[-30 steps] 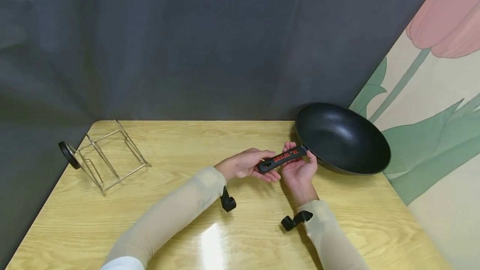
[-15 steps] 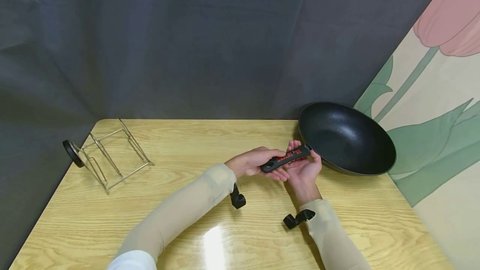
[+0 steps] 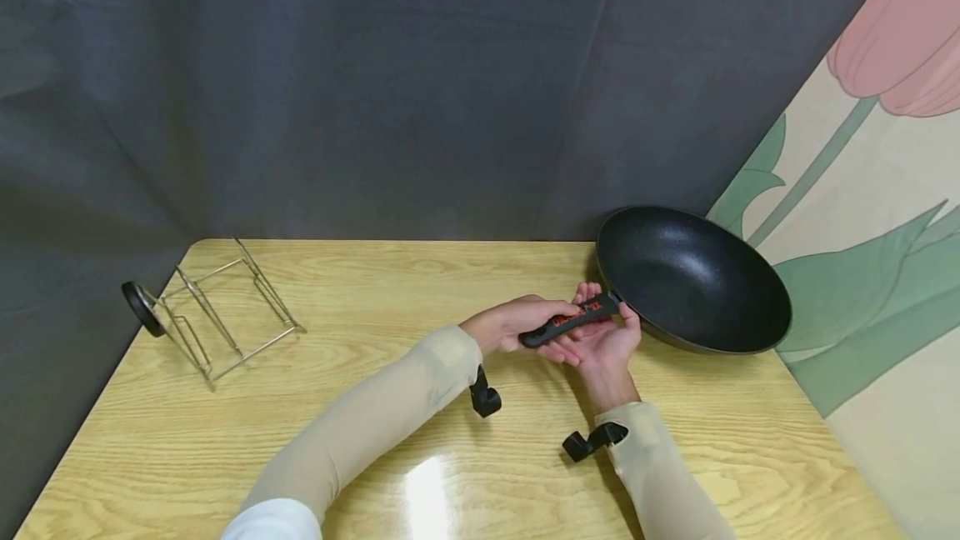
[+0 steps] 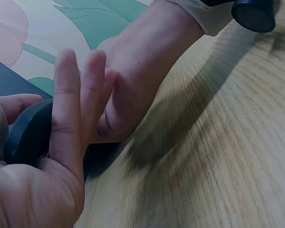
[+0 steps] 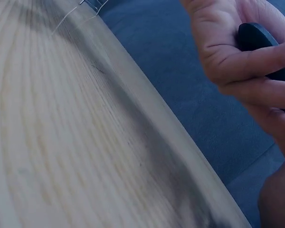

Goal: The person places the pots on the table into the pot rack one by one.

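Note:
A black wok (image 3: 697,282) sits at the back right of the table, its handle (image 3: 602,307) with red lettering pointing toward the near left. Thumb above and fingers below, my left hand (image 3: 517,322) pinches the handle near its free end. Palm up, my right hand (image 3: 607,348) lies under the handle close to the bowl, its thumb beside the handle's base and its fingers reaching out past the far side. The dark handle (image 4: 31,133) also shows between left thumb and fingers in the left wrist view.
A wire rack (image 3: 217,315) with a black round end (image 3: 142,308) lies at the table's left edge. Behind the table (image 3: 360,282) hangs a dark grey curtain (image 3: 390,90). A wall with a tulip picture (image 3: 847,290) stands close beside the wok.
My left hand has slid a little to the right along the handle, its thumb now covering part of the lettering. The right hand stays under the handle, and the wok hardly moves.

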{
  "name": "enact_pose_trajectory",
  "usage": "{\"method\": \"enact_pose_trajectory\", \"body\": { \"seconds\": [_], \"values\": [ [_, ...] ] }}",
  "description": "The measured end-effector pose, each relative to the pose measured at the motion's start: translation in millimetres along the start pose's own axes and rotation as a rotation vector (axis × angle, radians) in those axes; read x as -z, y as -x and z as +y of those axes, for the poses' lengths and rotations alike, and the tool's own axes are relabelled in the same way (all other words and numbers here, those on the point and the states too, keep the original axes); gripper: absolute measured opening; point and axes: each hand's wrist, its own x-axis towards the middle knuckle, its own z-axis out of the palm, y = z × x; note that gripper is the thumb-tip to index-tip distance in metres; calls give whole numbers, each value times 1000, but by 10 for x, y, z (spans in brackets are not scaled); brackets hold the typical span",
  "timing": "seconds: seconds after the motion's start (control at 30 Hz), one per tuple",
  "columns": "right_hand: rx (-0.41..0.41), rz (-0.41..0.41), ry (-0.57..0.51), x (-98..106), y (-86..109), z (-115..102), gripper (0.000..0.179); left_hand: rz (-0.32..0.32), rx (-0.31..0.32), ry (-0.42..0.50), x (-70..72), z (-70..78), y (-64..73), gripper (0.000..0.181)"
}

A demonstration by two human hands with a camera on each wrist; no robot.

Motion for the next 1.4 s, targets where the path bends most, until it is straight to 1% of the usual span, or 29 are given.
{"method": "enact_pose_trajectory", "body": {
  "seconds": [0.17,0.33,0.57,0.67,0.9,1.07,1.23,1.4],
  "values": [
    [-52,-20,14,-11,45,5,35,-14,7,-42,-19,-1,-3,41],
    [-89,-16,-1,-14,63,10,36,-1,7,-39,-40,-7,16,41],
    [-89,-55,-101,-12,56,8,33,16,13,-20,-48,-49,5,40],
    [-104,-61,-126,-10,60,6,32,13,18,-16,-52,-78,-1,38],
    [-136,-61,-142,-9,94,10,33,10,18,-7,-67,-152,-8,37],
    [-148,-59,-138,-31,116,14,30,17,13,-18,-89,-195,-6,36],
    [-128,-16,-91,-71,116,12,26,22,-16,-47,-101,-244,-3,35],
    [-113,79,4,-107,103,5,30,45,-63,-78,-113,-335,2,34]
  ]
}}
